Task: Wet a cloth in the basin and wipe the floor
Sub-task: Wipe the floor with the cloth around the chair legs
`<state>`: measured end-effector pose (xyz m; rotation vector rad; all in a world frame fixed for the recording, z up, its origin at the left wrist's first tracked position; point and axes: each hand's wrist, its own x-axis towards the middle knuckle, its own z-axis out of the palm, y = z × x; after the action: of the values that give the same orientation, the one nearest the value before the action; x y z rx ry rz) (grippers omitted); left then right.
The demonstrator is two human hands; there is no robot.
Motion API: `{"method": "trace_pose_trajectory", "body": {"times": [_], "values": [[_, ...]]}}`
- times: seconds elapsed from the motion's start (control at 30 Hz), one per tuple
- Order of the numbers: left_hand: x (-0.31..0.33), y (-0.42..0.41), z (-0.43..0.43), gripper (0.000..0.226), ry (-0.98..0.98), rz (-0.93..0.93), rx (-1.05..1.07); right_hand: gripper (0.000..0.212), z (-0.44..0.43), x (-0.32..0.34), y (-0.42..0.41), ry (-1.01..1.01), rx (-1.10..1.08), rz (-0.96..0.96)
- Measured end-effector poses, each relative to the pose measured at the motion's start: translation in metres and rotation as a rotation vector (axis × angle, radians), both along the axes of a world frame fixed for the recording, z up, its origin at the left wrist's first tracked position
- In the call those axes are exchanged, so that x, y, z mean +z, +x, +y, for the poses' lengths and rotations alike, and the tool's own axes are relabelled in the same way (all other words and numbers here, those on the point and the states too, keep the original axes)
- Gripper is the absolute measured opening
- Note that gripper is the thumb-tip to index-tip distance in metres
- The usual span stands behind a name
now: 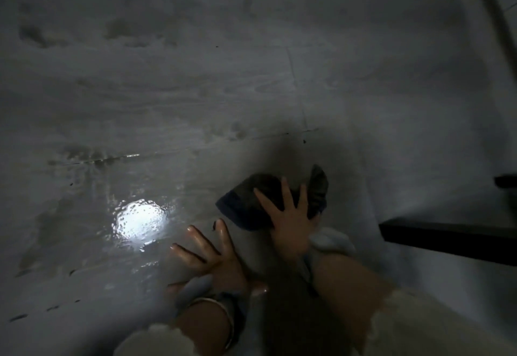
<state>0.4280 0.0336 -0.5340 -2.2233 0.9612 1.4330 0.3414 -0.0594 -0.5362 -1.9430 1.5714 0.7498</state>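
A dark crumpled cloth lies on the wet grey tiled floor at lower centre. My right hand presses flat on the cloth with its fingers spread over the top. To the left, my left hand rests palm down on the bare wet floor, fingers spread, holding nothing. A bangle sits on my left wrist. No basin is in view.
A bright light reflects in a puddle left of my hands. Streaks of water run across the tiles. A dark bar or furniture edge juts in at the right. A dark strip runs along the top right corner.
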Motion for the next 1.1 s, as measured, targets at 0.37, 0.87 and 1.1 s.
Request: {"method": "trace_pose_trajectory", "body": {"times": [0.37,0.87,1.1], "values": [[0.003,0.008,0.006,0.149,-0.009,-0.01,-0.074,0.061,-0.076,-0.009,0.03,-0.195,0.054,-0.205],[0.003,-0.009,0.0,0.145,-0.188,-0.113,0.118,0.079,0.012,-0.009,-0.073,-0.256,-0.064,-0.115],[-0.017,-0.02,-0.005,0.157,-0.186,-0.277,0.156,0.07,-0.055,-0.011,-0.014,-0.294,-0.2,-0.215]]}}
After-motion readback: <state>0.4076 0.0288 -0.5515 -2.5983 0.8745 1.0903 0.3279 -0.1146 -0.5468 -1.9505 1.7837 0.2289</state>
